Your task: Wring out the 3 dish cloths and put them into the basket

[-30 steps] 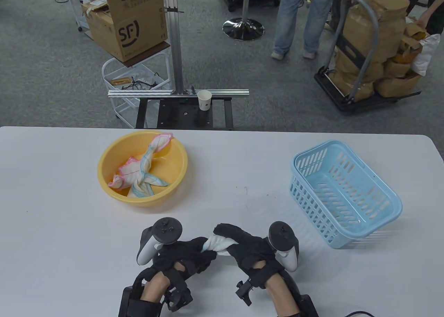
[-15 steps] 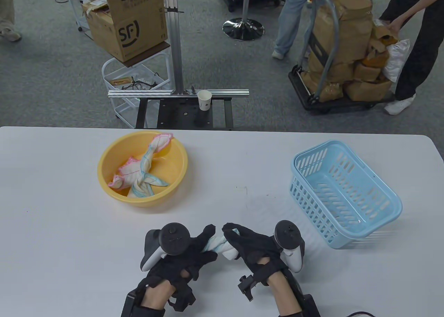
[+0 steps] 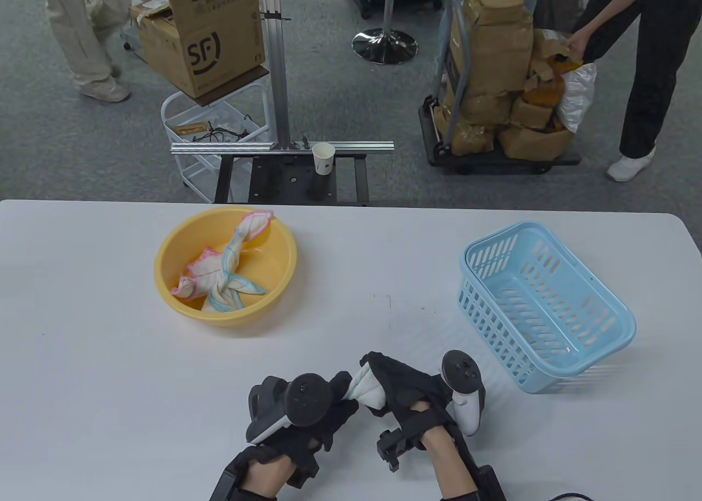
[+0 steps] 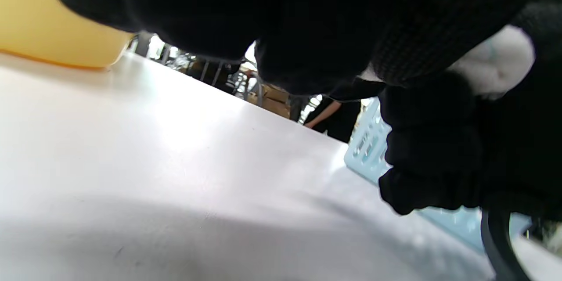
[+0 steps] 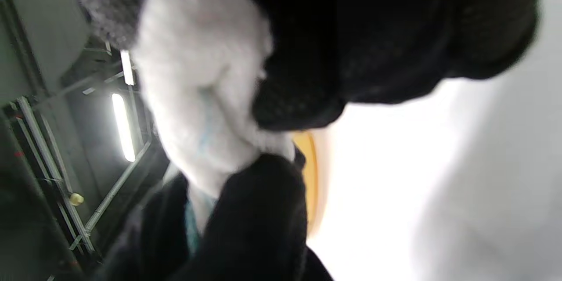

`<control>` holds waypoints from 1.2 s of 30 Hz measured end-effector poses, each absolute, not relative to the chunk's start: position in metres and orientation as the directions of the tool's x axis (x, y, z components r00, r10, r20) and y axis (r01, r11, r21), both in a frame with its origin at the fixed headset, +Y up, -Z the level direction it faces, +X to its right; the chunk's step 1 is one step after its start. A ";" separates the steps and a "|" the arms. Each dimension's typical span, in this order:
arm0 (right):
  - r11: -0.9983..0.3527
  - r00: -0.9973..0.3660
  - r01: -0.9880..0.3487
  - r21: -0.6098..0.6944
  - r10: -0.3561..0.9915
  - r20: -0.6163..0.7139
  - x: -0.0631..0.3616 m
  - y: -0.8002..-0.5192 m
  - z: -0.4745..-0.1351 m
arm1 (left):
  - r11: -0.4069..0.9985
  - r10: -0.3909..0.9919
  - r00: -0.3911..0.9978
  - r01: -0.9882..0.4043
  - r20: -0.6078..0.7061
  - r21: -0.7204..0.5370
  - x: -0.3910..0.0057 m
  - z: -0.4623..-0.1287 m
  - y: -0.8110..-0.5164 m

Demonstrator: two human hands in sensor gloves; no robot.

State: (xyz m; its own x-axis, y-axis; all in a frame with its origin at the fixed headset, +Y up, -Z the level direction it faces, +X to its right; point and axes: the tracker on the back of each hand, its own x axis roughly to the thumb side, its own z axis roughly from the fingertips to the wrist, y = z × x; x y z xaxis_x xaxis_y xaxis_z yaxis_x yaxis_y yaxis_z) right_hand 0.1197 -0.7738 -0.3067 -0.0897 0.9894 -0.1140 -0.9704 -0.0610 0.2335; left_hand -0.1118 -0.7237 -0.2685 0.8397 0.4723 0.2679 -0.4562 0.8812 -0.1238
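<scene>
I have one dish cloth (image 3: 366, 390) twisted between my hands, just above the table (image 3: 82, 358) near the middle of its near edge. My left hand (image 3: 315, 416) is clenched round one end, with the tracker on its back rolled uppermost, and my right hand (image 3: 403, 391) is clenched round the other end with the fingers curled over the top. Only a short white bundle with a pale blue stripe shows between the gloves. In the right wrist view the cloth bulges out thick between my fingers and thumb.

The other two dish cloths (image 3: 222, 273) lie tangled together in the yellow basin (image 3: 164, 259), toward the far left part of the table. The light blue basket (image 3: 540, 303) stands toward the right edge, tilted on the table, and I can see nothing in it, so I judge this to be the first cloth of three.

What could go wrong from here: my hands sit very close together, so the twist has little length to work on and the wringing may be weak. If one hand loosens while the other is turning, the end could slip out and the cloth would spring loose onto the table. The basket looks light and stands unevenly, so a careless drop against its near rim might tip or push it.
</scene>
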 end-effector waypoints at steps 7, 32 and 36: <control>-0.437 -0.415 -0.898 0.053 0.880 0.229 0.111 -0.754 -0.300 | 0.760 0.648 0.757 -0.636 0.083 -0.132 -0.152 -0.280 -0.733; -0.791 -0.702 -0.475 -0.386 0.076 0.709 0.068 -0.715 -0.267 | -0.021 0.955 0.166 -0.789 -0.246 -0.614 -0.157 -0.288 -0.761; -0.811 -0.704 -0.443 -0.381 0.052 0.708 0.066 -0.713 -0.267 | 0.244 0.929 0.359 -0.781 -0.093 -0.576 -0.159 -0.289 -0.750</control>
State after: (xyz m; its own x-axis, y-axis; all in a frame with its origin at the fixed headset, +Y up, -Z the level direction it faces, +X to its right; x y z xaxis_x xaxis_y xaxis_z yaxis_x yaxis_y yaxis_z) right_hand 0.0662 -0.7126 -0.2666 -0.7041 0.0521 0.7082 -0.4434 -0.8113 -0.3811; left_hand -0.1591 -0.7499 -0.2888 0.3586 0.9288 -0.0930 -0.7805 0.2437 -0.5756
